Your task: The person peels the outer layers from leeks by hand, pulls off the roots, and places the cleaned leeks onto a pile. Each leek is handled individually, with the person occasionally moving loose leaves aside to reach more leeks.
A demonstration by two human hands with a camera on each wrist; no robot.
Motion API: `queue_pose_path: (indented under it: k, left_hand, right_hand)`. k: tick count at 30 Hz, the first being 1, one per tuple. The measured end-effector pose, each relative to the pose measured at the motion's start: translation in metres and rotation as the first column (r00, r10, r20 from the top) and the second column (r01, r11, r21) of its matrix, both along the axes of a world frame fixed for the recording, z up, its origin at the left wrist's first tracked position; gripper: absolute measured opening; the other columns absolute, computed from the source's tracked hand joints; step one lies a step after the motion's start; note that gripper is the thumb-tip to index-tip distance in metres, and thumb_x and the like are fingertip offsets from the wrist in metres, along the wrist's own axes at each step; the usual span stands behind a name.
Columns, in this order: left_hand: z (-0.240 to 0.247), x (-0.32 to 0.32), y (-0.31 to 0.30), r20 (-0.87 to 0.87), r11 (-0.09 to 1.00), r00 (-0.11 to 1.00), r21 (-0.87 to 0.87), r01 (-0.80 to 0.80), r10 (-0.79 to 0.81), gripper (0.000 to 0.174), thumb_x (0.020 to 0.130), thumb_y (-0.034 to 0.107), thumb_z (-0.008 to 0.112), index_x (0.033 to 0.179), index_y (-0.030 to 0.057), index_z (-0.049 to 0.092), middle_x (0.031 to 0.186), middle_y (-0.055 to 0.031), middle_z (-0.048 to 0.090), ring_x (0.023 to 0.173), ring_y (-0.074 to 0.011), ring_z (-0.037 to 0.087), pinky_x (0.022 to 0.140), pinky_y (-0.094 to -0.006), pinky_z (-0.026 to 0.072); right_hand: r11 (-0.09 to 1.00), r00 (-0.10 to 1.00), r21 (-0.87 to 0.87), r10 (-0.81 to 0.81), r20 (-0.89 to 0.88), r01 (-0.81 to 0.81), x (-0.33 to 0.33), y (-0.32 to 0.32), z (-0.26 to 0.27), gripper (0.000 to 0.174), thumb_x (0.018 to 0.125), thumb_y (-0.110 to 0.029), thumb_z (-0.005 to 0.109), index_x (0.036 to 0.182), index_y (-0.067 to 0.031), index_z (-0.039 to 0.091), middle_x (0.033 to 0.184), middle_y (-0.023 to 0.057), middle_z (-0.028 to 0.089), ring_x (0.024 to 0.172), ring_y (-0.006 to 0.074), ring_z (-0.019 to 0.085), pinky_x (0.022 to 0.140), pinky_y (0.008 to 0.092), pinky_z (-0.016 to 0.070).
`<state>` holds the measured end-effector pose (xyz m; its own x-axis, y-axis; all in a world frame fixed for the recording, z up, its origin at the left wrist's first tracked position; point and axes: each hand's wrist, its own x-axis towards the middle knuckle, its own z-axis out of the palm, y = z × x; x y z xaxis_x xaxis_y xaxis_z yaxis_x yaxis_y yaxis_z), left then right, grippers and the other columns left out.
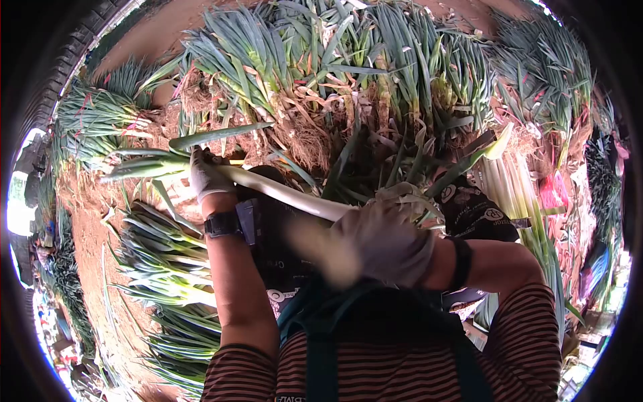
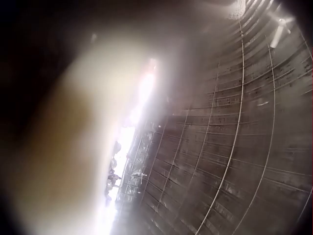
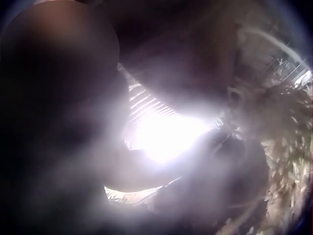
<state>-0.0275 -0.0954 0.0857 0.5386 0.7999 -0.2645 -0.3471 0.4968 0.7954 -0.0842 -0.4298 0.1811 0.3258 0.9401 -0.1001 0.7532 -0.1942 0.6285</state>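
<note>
Gripping a long leek [image 1: 288, 195] where its pale shaft fans into green leaves, a person's gloved left hand [image 1: 210, 179] has its fingers curled around the stalk. The gloved right hand [image 1: 395, 248] is at the white end, over the person's lap; motion blur hides how tightly its grip is closed, and the wrist views do not settle it. A pale, blurred shape [image 1: 328, 254] beside it cannot be identified. The leek lies slantwise above dark printed trousers [image 1: 479, 211], its shaft smooth, round and slightly bowed. It looks fairly light, firm along the white and floppier in the leaves, probably slick where the skin is bare and easily bruised or split by a hard squeeze; the firm shaft, just below the leaves, seems the surest place to take hold. Beyond, upright leeks [image 1: 402, 67] show waxy blue-green blades above tangled, fibrous brown roots [image 1: 305, 141]. Pale-stemmed leeks [image 1: 512, 181] stand at the right, while a layered pile [image 1: 167, 258] lies at the left on reddish-brown earth [image 1: 94, 268].
</note>
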Motion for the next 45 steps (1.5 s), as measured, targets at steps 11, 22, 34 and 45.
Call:
queue_pose_path:
  k: [11, 22, 34, 45]
  left_hand:
    - [-0.021, 0.011, 0.019, -0.042, 0.974, 0.973, -0.032, 0.224, -0.225, 0.021, 0.095, 0.022, 0.059, 0.077, 0.0149, 0.049, 0.061, 0.0044, 0.043, 0.050, -0.0112, 0.041, 0.056, -0.0329, 0.0441]
    - [-0.041, 0.005, 0.041, -0.128, 0.990, 0.982, -0.050, 0.131, -0.136, 0.025, 0.094, 0.027, 0.058, 0.075, 0.0145, 0.049, 0.060, 0.0003, 0.046, 0.053, -0.0179, 0.045, 0.055, -0.0334, 0.0449]
    - [-0.025, 0.005, 0.022, -0.089, 0.981, 0.977, -0.005, 0.193, -0.192, 0.021, 0.096, 0.024, 0.057, 0.079, 0.0145, 0.049, 0.058, 0.0019, 0.044, 0.048, -0.0116, 0.042, 0.044, -0.0243, 0.0391]
    - [-0.048, 0.019, 0.043, -0.186, 0.976, 0.958, -0.015, 0.219, -0.218, 0.024, 0.096, 0.031, 0.058, 0.080, 0.0152, 0.048, 0.061, 0.0023, 0.042, 0.053, -0.0157, 0.040, 0.055, -0.0317, 0.0444]
  right_hand:
    - [0.851, 0.058, 0.458, 0.460, -0.886, 0.256, 0.005, -0.055, -0.021, 0.024, 0.095, -0.030, 0.053, 0.089, -0.0081, 0.061, 0.059, 0.0083, 0.053, 0.049, 0.0229, 0.057, 0.047, 0.0375, 0.0472]
    - [0.657, 0.910, 0.708, 0.079, -0.407, 0.259, -0.004, -0.105, 0.005, 0.039, 0.079, -0.044, 0.072, 0.078, -0.0081, 0.057, 0.082, 0.0084, 0.057, 0.054, 0.0247, 0.056, 0.047, 0.0354, 0.0455]
    - [0.594, 0.575, 0.630, 0.317, -0.754, 0.499, -0.010, -0.043, -0.009, 0.046, 0.090, -0.035, 0.064, 0.055, -0.0074, 0.055, 0.054, 0.0088, 0.055, 0.045, 0.0287, 0.056, 0.044, 0.0397, 0.0447]
    - [0.639, 0.257, 0.429, 0.349, -0.901, 0.638, -0.046, -0.122, 0.024, 0.029, 0.085, -0.018, 0.071, 0.063, -0.0026, 0.059, 0.060, 0.0109, 0.056, 0.049, 0.0268, 0.058, 0.047, 0.0364, 0.0415]
